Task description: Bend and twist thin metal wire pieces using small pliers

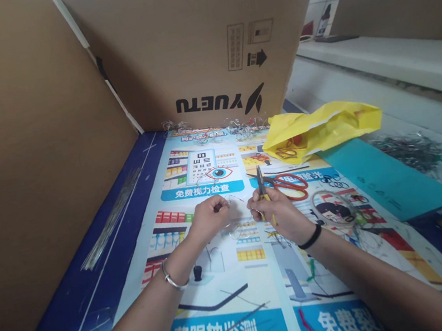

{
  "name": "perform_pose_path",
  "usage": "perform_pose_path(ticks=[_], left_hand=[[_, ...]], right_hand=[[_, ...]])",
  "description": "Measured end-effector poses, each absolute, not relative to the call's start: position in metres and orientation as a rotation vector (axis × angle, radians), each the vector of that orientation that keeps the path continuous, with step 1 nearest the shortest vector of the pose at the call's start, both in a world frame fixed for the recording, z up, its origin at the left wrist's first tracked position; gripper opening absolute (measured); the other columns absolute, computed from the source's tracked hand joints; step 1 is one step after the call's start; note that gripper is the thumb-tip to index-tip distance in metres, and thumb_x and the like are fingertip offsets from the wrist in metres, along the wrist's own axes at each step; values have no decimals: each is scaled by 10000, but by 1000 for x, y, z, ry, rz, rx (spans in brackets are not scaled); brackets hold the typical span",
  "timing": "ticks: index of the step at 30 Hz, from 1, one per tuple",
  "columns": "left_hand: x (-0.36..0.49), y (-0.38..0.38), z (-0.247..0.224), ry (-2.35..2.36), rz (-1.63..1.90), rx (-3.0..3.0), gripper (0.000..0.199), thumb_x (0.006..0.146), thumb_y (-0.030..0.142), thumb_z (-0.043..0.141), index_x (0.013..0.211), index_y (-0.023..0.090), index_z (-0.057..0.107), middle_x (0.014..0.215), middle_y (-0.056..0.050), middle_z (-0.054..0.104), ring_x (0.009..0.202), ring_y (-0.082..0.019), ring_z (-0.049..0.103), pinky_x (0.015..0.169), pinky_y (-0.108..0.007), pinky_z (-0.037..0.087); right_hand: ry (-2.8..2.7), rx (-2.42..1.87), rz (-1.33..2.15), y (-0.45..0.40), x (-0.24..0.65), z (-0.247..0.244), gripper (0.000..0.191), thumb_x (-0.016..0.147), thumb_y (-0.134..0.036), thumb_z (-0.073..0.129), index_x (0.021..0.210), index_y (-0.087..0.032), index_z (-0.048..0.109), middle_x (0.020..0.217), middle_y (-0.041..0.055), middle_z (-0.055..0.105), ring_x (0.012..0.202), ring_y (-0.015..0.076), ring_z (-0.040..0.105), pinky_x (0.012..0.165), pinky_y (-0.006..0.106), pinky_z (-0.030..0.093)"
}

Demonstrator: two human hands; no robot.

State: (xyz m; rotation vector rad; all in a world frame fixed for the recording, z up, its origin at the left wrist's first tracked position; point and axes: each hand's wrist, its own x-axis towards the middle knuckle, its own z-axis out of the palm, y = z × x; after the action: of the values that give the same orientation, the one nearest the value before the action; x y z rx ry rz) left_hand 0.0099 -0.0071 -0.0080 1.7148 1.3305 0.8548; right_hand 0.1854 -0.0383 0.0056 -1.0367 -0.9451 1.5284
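— Just left of the orange-handled scissors, what does the right hand grip?
— Yellow-handled pliers, jutting from its curled fingers.
— And the left hand?
— Farther left, fingertips together; what they pinch, I can't tell.

Yellow-handled pliers in right grip, left grip curled, orange-handled scissors beyond
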Motion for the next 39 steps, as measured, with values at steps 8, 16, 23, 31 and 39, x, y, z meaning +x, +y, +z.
perform_pose_path(ticks=[8,16,23,31,39], left_hand=[[11,-9,-10,1418,853,1839,107,671,173,477,716,198,571,603,39,545,549,-113,457,537,-226,323],[7,-8,-13,1410,803,1897,117,683,178,518,775,216,579,616,41,561,560,-119,477,539,-223,323],[4,-5,-11,1226,885,1934,309,735,299,599,1034,224,573,892,-21,628,766,-149,571,687,-257,425],[0,-2,-9,880,1051,2095,175,797,284,576,940,236,666,982,-58,660,996,-180,553,886,-320,404],[4,-7,-3,923,981,1929,201,828,324,513,801,175,645,830,-46,646,791,-147,579,740,-257,433]], right_hand=[[-999,-1047,1512,-39,183,3,226,626,-222,660,722,-198,456,615,-39,527,529,94,484,521,242,353],[-1015,-1065,1537,-37,185,2,217,635,-230,667,726,-200,473,578,-48,525,518,98,484,501,237,352],[-944,-1082,1589,-36,186,5,227,611,-222,674,712,-197,472,583,-41,547,515,95,493,489,228,345],[-988,-1144,1607,-36,187,7,198,616,-216,651,708,-197,476,530,-46,520,510,102,491,480,223,334],[-1608,-1397,1052,-33,192,6,150,726,-337,561,766,-195,528,621,-26,520,573,122,474,537,249,335]])
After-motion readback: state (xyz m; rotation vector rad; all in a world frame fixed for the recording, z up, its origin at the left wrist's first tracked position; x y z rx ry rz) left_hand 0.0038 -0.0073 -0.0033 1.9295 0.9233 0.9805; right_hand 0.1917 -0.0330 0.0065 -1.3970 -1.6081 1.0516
